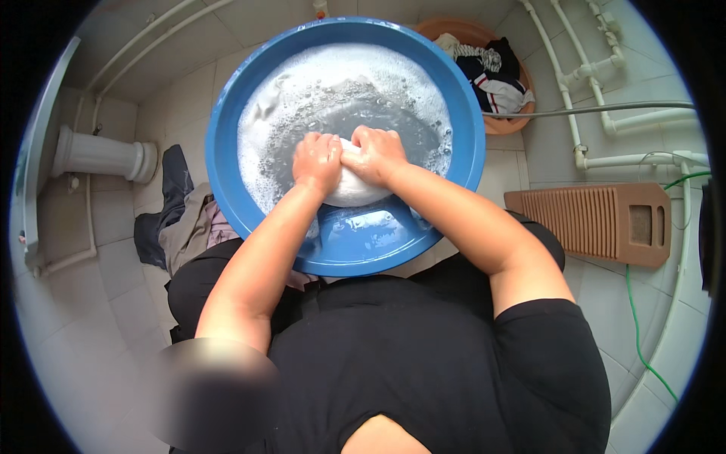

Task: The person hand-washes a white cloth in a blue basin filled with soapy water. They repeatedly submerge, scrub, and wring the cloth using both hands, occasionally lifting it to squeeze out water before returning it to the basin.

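Cloth (355,189) in both hands (317,161) (376,154) — basin rim (340,29) beyond open suds (386,68).

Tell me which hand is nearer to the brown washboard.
Right. The right hand grips the white cloth in the blue basin, with the washboard outside the basin to its right. The left hand, on the same cloth, sits further left, so farther away.

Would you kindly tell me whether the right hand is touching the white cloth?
Touching: the head view shows the right hand clasping the white cloth.
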Motion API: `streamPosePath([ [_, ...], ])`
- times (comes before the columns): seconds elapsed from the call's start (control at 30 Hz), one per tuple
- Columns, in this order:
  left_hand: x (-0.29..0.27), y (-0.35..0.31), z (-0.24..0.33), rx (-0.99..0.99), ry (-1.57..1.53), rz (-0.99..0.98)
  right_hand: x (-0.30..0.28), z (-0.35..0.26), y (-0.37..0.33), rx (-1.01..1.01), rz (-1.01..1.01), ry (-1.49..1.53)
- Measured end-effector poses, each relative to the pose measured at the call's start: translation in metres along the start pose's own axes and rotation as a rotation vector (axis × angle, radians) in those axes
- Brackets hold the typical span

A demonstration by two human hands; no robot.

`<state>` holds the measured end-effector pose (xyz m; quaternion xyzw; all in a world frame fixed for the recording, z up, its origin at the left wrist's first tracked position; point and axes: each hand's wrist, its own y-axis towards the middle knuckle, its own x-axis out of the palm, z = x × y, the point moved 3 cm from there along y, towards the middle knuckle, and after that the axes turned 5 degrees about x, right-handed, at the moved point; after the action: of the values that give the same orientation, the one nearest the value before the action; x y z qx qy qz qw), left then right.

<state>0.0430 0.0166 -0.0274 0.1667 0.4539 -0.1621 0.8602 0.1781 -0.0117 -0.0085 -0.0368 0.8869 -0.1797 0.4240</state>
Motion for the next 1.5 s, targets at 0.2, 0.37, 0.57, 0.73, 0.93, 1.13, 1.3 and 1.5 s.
streamPosePath([
  [0.2, -0.012, -0.025, 0.002, -0.142, -0.339, -0.186, 0.004, -0.004, -0.042, 0.021, 0.130, 0.049],
  [0.37, -0.034, -0.068, 0.044, 0.233, -0.372, 0.073, 0.002, -0.009, -0.093, -0.559, 0.446, 0.090],
  [0.57, -0.007, -0.017, 0.007, -0.244, -0.259, 0.067, 0.007, -0.005, -0.019, -0.070, 0.030, 0.021],
  [0.73, -0.018, -0.024, 0.009, -0.134, -0.316, -0.108, 0.003, 0.001, -0.048, 0.138, -0.034, 0.021],
  [0.93, -0.031, -0.091, 0.047, 0.079, -0.482, 0.094, 0.005, -0.012, -0.105, -0.290, 0.136, 0.045],
  [1.13, -0.015, -0.058, 0.029, 0.002, -0.665, 0.024, 0.007, -0.009, -0.074, -0.422, 0.230, 0.107],
  [1.3, -0.001, -0.043, 0.016, -0.105, -0.839, -0.075, 0.014, 0.000, -0.048, -0.355, 0.069, 0.290],
  [1.5, 0.006, -0.035, 0.007, -0.076, -0.813, -0.017, 0.016, 0.005, -0.027, -0.315, -0.074, 0.369],
])
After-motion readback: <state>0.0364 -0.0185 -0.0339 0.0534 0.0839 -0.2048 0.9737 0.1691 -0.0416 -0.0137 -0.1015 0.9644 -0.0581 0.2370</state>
